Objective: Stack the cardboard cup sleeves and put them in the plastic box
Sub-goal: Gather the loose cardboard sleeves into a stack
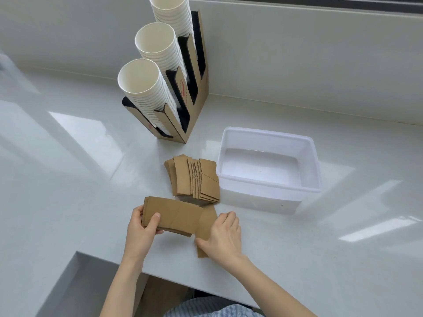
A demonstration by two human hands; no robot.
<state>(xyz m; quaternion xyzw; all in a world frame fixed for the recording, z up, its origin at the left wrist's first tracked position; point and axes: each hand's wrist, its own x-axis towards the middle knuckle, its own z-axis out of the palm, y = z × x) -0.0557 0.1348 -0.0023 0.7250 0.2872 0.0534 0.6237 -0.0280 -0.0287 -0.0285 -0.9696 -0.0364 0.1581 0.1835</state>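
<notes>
My left hand (140, 227) grips the left end of a small stack of flat brown cardboard sleeves (176, 216), held just above the white counter. My right hand (223, 236) holds a single sleeve (206, 227) whose upper part slides under the right end of that stack. Behind them a fanned pile of several more sleeves (194, 179) lies on the counter, touching the left wall of the plastic box (270, 184). The translucent white box stands open with nothing inside.
A cardboard cup holder (194, 92) with three tall columns of white paper cups (142, 88) stands behind the sleeves. The counter (68, 179) has a front edge (160, 277) close below my hands and a wall ledge at the back.
</notes>
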